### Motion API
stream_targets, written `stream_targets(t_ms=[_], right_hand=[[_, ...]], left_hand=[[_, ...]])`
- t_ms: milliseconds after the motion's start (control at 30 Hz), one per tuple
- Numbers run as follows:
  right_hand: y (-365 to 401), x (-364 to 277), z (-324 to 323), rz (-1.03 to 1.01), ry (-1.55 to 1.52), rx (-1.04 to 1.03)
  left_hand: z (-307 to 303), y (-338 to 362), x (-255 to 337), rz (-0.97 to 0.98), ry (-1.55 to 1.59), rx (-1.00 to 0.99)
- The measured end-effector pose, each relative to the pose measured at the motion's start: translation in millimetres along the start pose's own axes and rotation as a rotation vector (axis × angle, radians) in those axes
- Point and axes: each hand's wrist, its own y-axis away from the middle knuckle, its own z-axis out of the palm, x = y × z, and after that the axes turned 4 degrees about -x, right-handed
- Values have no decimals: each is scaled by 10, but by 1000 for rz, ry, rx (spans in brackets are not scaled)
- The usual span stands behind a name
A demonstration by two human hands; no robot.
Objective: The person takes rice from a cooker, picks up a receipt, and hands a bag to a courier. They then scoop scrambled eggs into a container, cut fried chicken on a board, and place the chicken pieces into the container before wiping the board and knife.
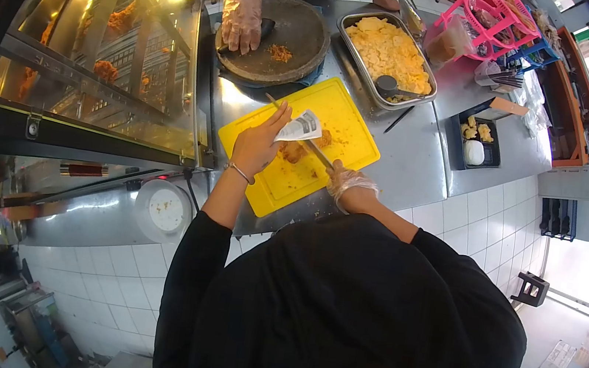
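My bare left hand [258,146], a bracelet at its wrist, pinches a small printed paper slip [303,127] above the yellow cutting board [263,193]. In a clear plastic glove, my right hand [352,188] grips a knife [322,157] slanting up and left over the board. The paper and my left hand cover part of its length. Under the blade lies a brown fried piece of food [292,152], probably chicken, with another piece [324,139] beside the paper. Crumbs are scattered over the board.
Beyond the board, a co-worker's gloved hand [241,24] holds a dark pestle in a stone mortar [304,29]. A metal tray [431,98] of yellow food stands to its right. A lit glass cabinet [104,47] is at left, pink baskets [488,23] at far right.
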Motion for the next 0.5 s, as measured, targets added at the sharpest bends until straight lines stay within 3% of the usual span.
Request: stream_targets(t_ms=[67, 167, 267, 367, 500], right_hand=[[96, -26, -82, 7, -24, 37], [34, 23, -17, 61, -38, 20], [-73, -35, 57, 152, -32, -6], [-174, 26, 186, 155, -70, -20], [-249, 204, 187, 23, -62, -11]], left_hand=[[-104, -52, 92, 63, 4, 50], [158, -225, -83, 55, -69, -68], [279, -287, -40, -77, -49, -185], [318, -259, -36, -54, 71, -132], [272, -278, -28, 25, 5, -63]])
